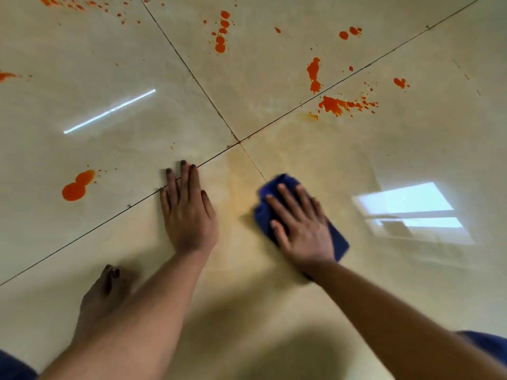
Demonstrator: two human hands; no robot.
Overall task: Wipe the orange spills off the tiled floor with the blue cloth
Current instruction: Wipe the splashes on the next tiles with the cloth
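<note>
your right hand flat, fingers straight, pressing the cloth on the floor, your left hand spread flat on bare tile, holding nothing

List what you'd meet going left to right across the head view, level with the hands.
Double orange puddle → left hand flat on the tiled floor → yellowish wiped smear → blue cloth under the right hand → window reflection.

Blue cloth, orange spills, glossy beige tiled floor with dark grout lines.
</note>
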